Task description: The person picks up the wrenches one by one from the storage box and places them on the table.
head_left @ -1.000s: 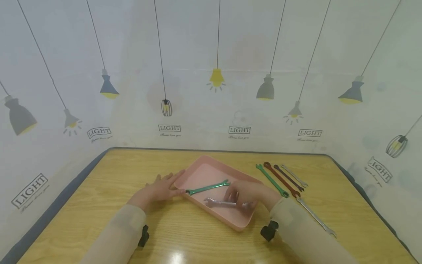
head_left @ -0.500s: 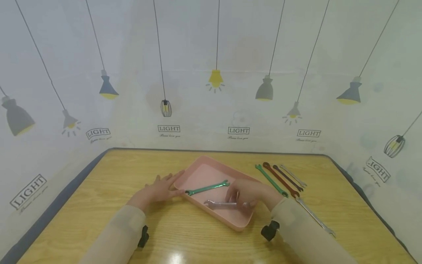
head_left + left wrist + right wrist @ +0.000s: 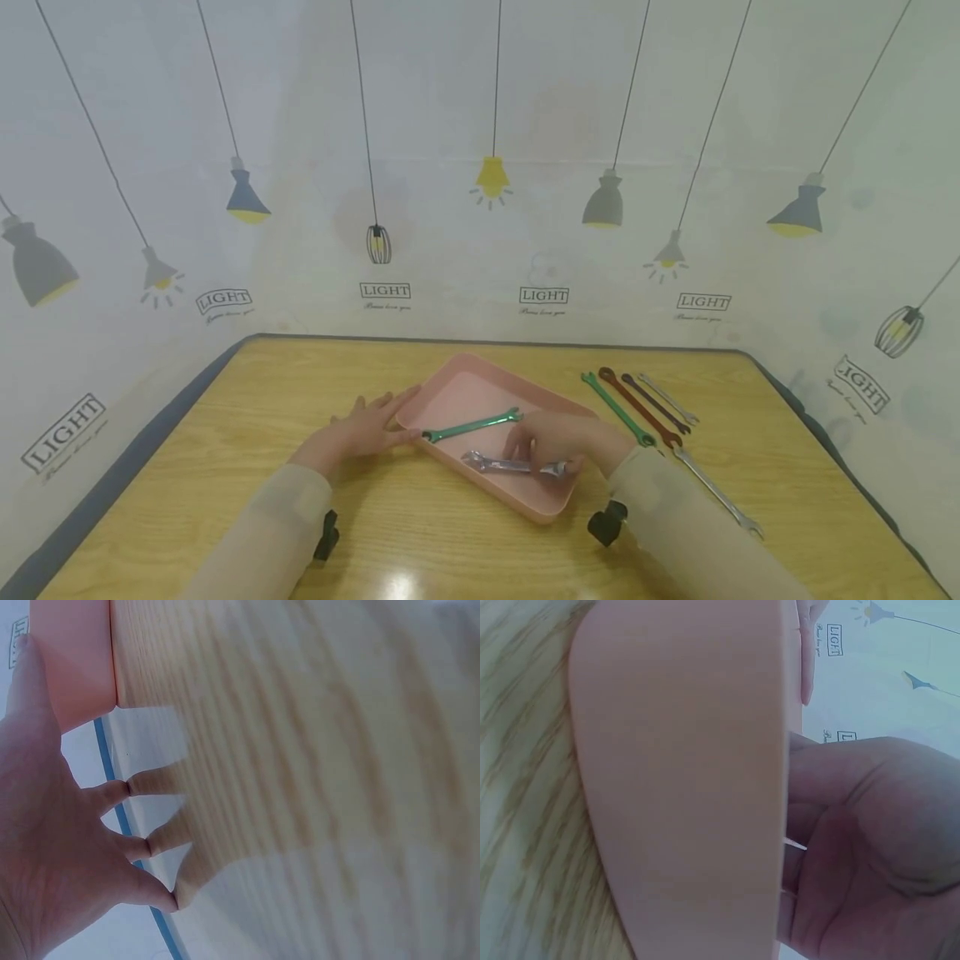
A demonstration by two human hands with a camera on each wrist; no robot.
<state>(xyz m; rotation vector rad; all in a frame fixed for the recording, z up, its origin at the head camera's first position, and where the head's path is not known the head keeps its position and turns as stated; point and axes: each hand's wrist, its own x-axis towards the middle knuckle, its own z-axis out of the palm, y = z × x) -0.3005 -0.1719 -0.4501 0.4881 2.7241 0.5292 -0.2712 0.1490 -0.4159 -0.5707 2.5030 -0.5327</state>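
In the head view, my left hand (image 3: 356, 435) lies with fingers spread by the left corner of the pink tray (image 3: 517, 385). The left wrist view shows its fingertips on the table and its thumb along the tray wall (image 3: 75, 664). My right hand (image 3: 558, 437) reaches over the tray's right side, its curled fingers gripping the middle of a silver wrench (image 3: 487, 463) low in the tray. In the right wrist view, the tray wall hides those fingertips and the wrench. A green wrench (image 3: 472, 427) lies farther back in the tray, apart from the right hand.
Right of the tray, a row of loose wrenches lies on the wooden table (image 3: 315, 367): green (image 3: 618, 410), red (image 3: 640, 406), dark (image 3: 656, 403), small silver (image 3: 669, 400). A longer silver wrench (image 3: 717, 492) lies nearer. A lamp-print curtain (image 3: 450, 250) surrounds the table.
My right hand has shifted slightly left, and the right end of the silver wrench shows more clearly beside the fingers. My left hand, the tray and the other wrenches look the same.
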